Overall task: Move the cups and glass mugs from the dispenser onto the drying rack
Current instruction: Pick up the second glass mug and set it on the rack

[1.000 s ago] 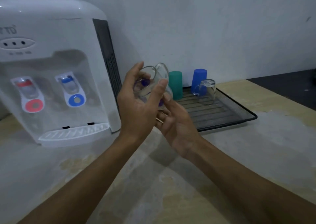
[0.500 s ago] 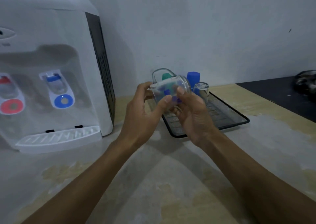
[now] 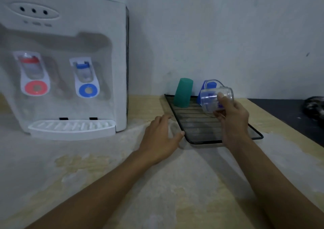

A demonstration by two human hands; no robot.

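My right hand [image 3: 232, 120] grips a clear glass mug [image 3: 213, 98] with blue print, tilted on its side above the black drying rack [image 3: 194, 123]. An upside-down green cup [image 3: 183, 92] stands at the rack's back left. A blue cup [image 3: 209, 87] stands behind the mug, partly hidden by it. My left hand [image 3: 162, 137] rests palm down on the counter just left of the rack's front corner, fingers apart, holding nothing. The white water dispenser [image 3: 66, 62] stands at the left; its drip tray [image 3: 71, 128] holds nothing.
The beige worn counter [image 3: 157, 185] runs across the foreground. A dark surface [image 3: 289, 113] with a dark object [image 3: 314, 106] lies at the far right. A pale wall rises right behind the rack.
My left hand has let go of the glass mug and dropped to the counter. My right hand alone has carried the mug rightward over the rack.
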